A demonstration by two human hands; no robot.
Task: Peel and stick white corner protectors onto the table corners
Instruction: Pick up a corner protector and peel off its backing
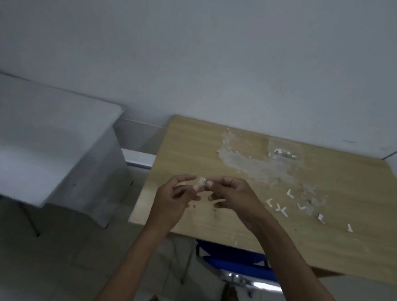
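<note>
A small pale corner protector (201,182) is pinched between the fingertips of my left hand (174,201) and my right hand (234,196), held above the left part of the wooden table (186,149). The picture is blurred, so I cannot tell if its backing is on. A heap of clear corner protectors (250,161) lies on the table's middle. Several small white peeled strips (280,207) lie scattered to the right of my hands. The table's near left corner (131,219) and far left corner (175,116) both show.
A clear plastic bag (285,151) lies at the back of the table. A white table (42,140) stands to the left across a gap. A blue chair (235,262) sits under the wooden table's near edge. A white wall is behind.
</note>
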